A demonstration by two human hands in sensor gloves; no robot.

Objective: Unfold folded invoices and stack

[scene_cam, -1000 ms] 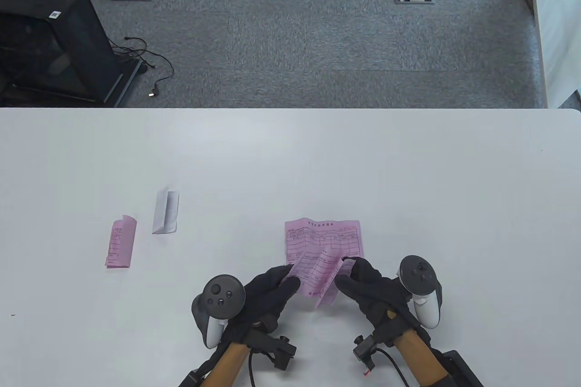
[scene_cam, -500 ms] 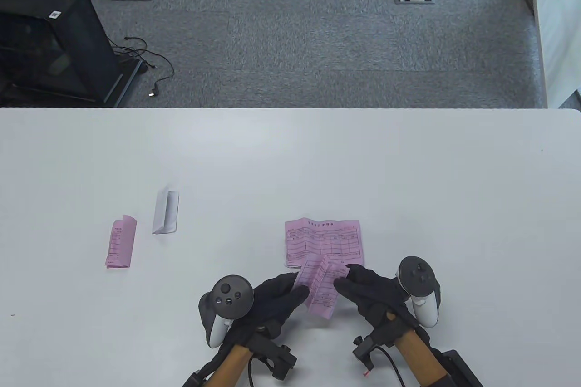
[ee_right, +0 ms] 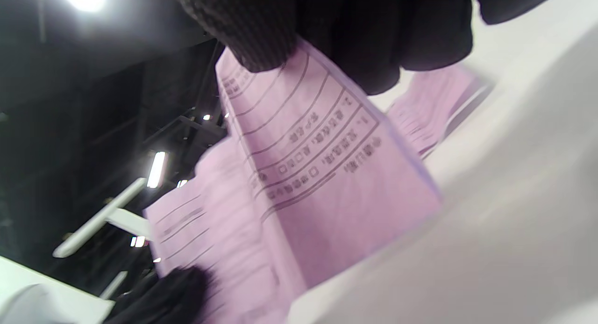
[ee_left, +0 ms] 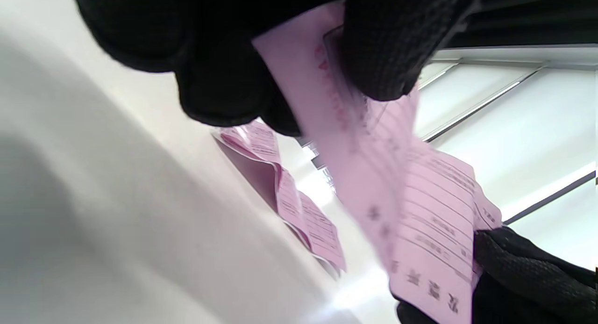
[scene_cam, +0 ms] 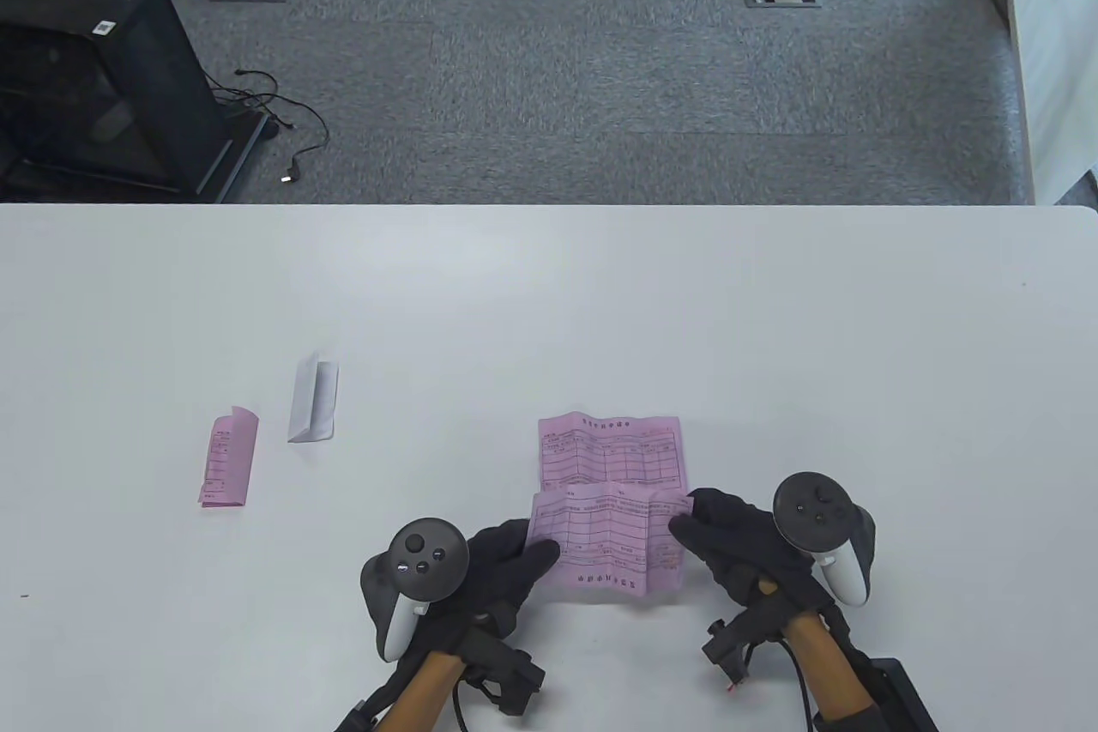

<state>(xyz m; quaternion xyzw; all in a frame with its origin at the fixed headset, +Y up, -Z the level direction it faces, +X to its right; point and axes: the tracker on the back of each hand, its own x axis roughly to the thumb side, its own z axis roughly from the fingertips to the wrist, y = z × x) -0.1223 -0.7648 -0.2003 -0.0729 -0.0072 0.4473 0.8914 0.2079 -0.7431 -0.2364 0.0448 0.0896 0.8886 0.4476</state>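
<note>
Pink invoice (scene_cam: 607,539) is pinched taut at opposite edges by left hand (scene_cam: 506,565) and right hand (scene_cam: 729,539), flattening creases before stacking on the unfolded sheet (scene_cam: 611,449) just beyond.

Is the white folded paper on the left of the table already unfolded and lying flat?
No: the white folded paper lies creased and folded, beside the folded pink invoice.

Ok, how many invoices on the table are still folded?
2. A pink folded invoice lies at the left, a white folded invoice just right of it. The sheet held by left hand and right hand is opened; more could sit under the unfolded stack.
</note>
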